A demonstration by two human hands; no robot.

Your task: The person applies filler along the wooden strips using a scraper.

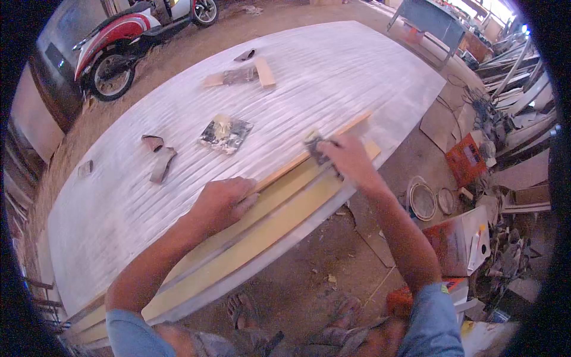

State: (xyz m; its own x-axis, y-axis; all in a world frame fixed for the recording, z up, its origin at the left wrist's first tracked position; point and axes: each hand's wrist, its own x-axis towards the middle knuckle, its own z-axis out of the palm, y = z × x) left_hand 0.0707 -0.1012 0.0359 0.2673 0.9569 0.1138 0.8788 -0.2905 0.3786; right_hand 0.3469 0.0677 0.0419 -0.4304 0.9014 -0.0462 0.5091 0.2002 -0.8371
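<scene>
A long pale-yellow wooden board (297,199) with a grey groove along it lies near the front edge of a white ribbed panel (333,53). My left hand (228,202) is closed on the board's far edge, thumb and fingers over the rim. My right hand (351,157), slightly blurred, grips a small dark piece of sandpaper (316,147) against the board toward its right end. Beyond the board on the panel are a square plate smeared with pale paste (226,134), curled sandpaper scraps (162,163) and wood offcuts (265,72).
A red and white motorbike (119,35) stands at the back left. To the right, the floor holds an orange box (466,159), a round tub (422,201), cables (476,101) and heaped scrap wood (523,77). A grey table (425,24) stands at the back right.
</scene>
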